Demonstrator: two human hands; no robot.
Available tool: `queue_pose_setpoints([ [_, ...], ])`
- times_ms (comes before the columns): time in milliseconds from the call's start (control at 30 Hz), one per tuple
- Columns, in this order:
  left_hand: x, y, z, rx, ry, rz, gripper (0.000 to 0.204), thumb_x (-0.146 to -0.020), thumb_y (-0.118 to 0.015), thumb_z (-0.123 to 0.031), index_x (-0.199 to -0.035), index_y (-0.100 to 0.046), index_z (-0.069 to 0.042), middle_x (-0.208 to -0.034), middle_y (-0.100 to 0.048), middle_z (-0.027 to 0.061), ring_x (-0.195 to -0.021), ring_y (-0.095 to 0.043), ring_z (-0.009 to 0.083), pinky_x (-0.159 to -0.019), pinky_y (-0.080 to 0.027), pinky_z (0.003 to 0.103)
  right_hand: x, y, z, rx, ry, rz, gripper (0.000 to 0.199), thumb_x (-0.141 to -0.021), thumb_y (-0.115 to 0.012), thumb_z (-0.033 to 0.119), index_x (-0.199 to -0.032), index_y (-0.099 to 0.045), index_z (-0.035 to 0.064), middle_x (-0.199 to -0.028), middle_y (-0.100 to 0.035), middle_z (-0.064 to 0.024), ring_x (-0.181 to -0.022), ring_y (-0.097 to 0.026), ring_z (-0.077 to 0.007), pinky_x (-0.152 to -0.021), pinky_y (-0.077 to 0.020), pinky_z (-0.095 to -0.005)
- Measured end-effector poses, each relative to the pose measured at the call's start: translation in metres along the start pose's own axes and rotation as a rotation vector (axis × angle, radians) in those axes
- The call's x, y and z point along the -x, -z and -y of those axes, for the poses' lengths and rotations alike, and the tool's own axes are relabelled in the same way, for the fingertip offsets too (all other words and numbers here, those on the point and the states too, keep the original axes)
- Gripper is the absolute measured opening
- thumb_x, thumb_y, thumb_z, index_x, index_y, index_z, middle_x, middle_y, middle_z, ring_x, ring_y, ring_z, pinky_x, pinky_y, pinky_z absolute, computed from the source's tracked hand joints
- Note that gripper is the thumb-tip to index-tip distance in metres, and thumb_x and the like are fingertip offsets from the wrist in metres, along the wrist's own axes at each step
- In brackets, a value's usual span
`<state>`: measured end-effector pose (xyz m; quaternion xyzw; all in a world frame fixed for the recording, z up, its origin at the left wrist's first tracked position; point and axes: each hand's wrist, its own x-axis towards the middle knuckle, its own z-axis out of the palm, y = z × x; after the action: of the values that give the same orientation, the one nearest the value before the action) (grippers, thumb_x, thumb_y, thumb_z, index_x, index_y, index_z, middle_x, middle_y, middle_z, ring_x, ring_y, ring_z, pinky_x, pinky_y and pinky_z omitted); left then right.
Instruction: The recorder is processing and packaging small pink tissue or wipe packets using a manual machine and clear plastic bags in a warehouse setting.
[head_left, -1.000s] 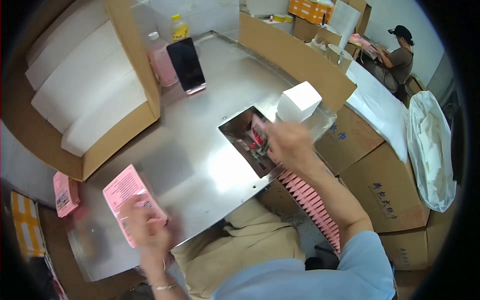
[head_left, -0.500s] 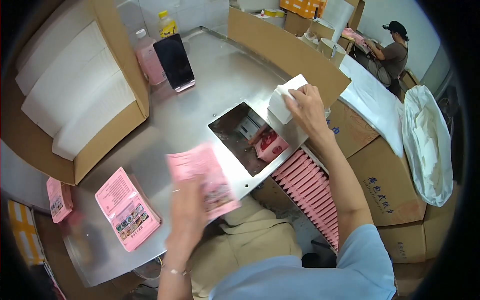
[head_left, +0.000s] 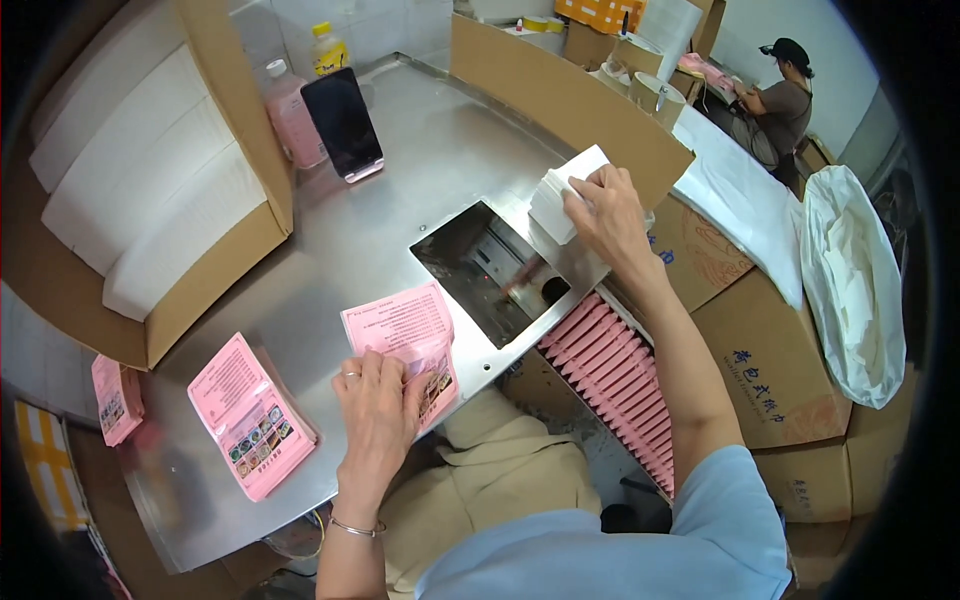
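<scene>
My left hand (head_left: 378, 405) presses flat on a pink printed leaflet (head_left: 400, 330) lying on the steel table (head_left: 400, 190) near its front edge. My right hand (head_left: 605, 205) rests on a stack of white paper packets (head_left: 560, 195) at the far right corner of a rectangular opening (head_left: 490, 270) sunk into the table. A pile of the same pink leaflets (head_left: 248, 412) lies to the left of my left hand.
A cardboard box of white stacks (head_left: 150, 200) stands at left. A dark phone (head_left: 343, 122) and two bottles (head_left: 290, 115) stand at the back. Rows of pink packets (head_left: 620, 385) fill a box below the table's right edge. Another person (head_left: 775, 95) sits far right beside cartons.
My left hand lifted one pink leaflet off the pile, carried it right and laid it down by the opening. My right hand left the opening and moved onto the white stack.
</scene>
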<state>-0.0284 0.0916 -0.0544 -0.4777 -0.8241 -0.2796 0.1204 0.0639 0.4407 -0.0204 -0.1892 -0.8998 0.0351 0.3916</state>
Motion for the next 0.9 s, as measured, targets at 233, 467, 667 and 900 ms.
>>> queue_pose_setpoints([
  [233, 0.002, 0.000, 0.001, 0.011, -0.025, -0.008, 0.026, -0.082, -0.078, -0.016, -0.087, -0.055, -0.005, -0.090, -0.053, 0.0124, -0.084, -0.046, 0.0316, -0.076, -0.034, 0.043, -0.002, 0.001, -0.002, -0.029, -0.044, 0.044, 0.020, -0.088, -0.062, 0.018, -0.088, -0.075, 0.0029, -0.089, -0.061, -0.0130, -0.090, -0.055, -0.0301, -0.078, -0.0458, -0.0453],
  [467, 0.001, -0.011, -0.012, 0.133, -0.030, 0.043, 0.023, -0.082, -0.076, -0.012, -0.092, -0.057, -0.003, -0.096, -0.055, 0.0159, -0.092, -0.050, 0.0353, -0.078, -0.040, 0.047, 0.006, -0.009, -0.009, 0.039, 0.034, -0.170, 0.035, -0.079, -0.064, 0.006, -0.114, -0.068, 0.0025, -0.099, -0.063, -0.0149, -0.099, -0.058, -0.0328, -0.082, -0.0480, -0.0466],
  [667, 0.007, 0.005, -0.003, 0.251, -0.063, 0.104, 0.056, -0.069, -0.075, -0.018, -0.120, -0.060, 0.001, -0.137, -0.051, 0.0247, -0.124, -0.049, 0.0424, -0.092, -0.042, 0.051, 0.104, 0.004, 0.155, -0.563, 0.656, 0.293, 0.039, -0.084, -0.064, 0.013, -0.120, -0.060, -0.0021, -0.119, -0.060, -0.0232, -0.114, -0.060, -0.0438, -0.110, -0.0330, -0.0648],
  [900, -0.009, -0.012, -0.019, -0.087, 0.171, -0.072, 0.092, -0.064, -0.081, -0.041, -0.141, -0.046, -0.006, -0.153, -0.038, 0.0247, -0.146, -0.023, 0.0483, -0.107, -0.026, 0.061, 0.055, -0.063, 0.189, -0.148, 0.622, 0.330, 0.012, -0.078, -0.063, 0.017, -0.080, -0.064, 0.0051, -0.069, -0.058, -0.0124, -0.078, -0.065, -0.0288, -0.106, -0.0334, -0.0643],
])
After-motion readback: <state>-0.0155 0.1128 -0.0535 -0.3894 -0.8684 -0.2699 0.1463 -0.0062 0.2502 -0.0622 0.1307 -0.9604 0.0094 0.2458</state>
